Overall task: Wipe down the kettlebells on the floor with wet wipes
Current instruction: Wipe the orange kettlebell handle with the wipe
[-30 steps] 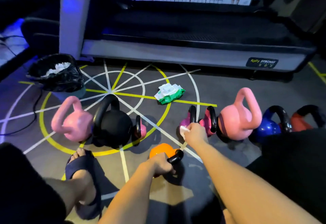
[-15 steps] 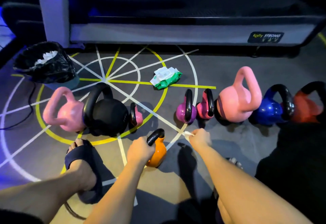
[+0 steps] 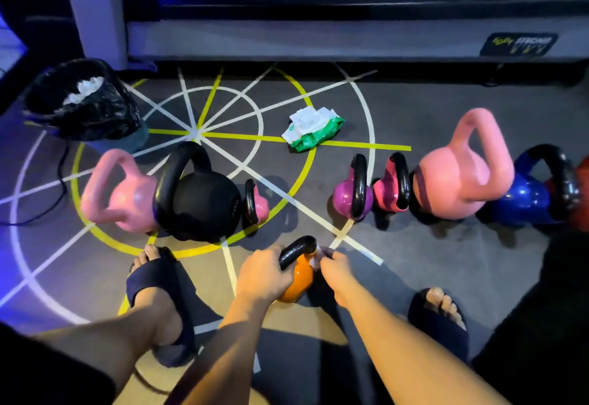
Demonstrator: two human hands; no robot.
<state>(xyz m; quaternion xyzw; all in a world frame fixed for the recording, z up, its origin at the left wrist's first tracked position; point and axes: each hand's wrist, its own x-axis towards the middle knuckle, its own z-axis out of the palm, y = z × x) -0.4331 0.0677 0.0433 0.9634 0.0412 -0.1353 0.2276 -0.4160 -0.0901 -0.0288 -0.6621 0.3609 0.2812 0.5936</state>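
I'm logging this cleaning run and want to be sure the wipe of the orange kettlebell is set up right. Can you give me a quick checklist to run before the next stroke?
1. Left hand steadies the orange kettlebell by its black handle: ok.
2. Right hand holds a wet wipe against the kettlebell: ok.
3. Wipe still clean and damp: cannot tell.
4. Pack of wipes lies on the floor for a fresh one: ok.
5. Black trash bag is open for used wipes: ok.
6. Feet clear of the kettlebell: ok, both stand apart from it.
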